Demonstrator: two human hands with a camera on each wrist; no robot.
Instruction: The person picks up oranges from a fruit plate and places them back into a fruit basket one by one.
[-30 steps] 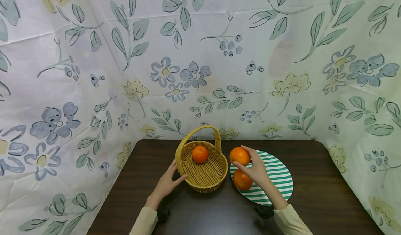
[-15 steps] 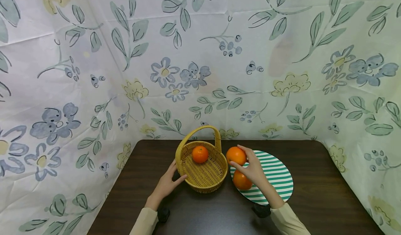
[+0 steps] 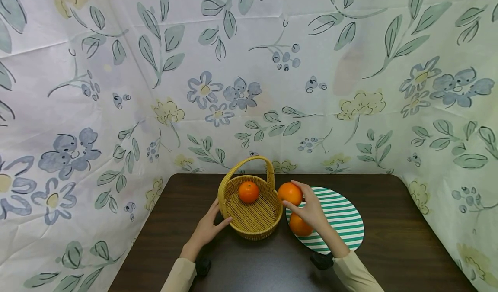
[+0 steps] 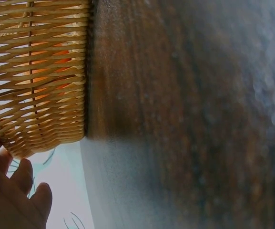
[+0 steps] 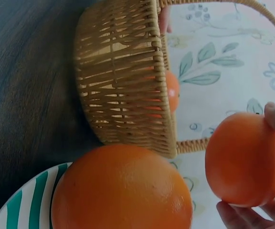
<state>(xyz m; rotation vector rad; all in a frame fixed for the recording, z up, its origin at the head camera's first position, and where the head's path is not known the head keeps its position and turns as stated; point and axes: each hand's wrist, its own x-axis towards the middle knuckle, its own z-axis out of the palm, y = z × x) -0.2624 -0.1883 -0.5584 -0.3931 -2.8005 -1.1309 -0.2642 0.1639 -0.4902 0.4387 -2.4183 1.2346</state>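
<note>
My right hand [image 3: 312,207] pinches an orange [image 3: 290,194] between thumb and fingers, raised between the plate and the basket's right side. A second orange [image 3: 299,225] lies on the left part of the green-and-white striped plate [image 3: 346,218], partly behind my right hand. The yellow woven basket [image 3: 254,216], its handle upright, holds one orange [image 3: 248,191]. My left hand [image 3: 206,229] rests against the basket's left side, fingers near the handle's base and thumb spread toward the front. In the left wrist view, relaxed fingertips [image 4: 23,174] touch the weave near the rim.
Everything stands on a dark wooden table [image 3: 393,223]. A floral cloth [image 3: 249,88] hangs behind it and along both sides. The basket's arched handle [image 3: 233,171] rises high over its opening.
My right hand has moved a little left with its orange, from over the plate's edge toward the basket's rim. The left hand and basket have stayed put.
</note>
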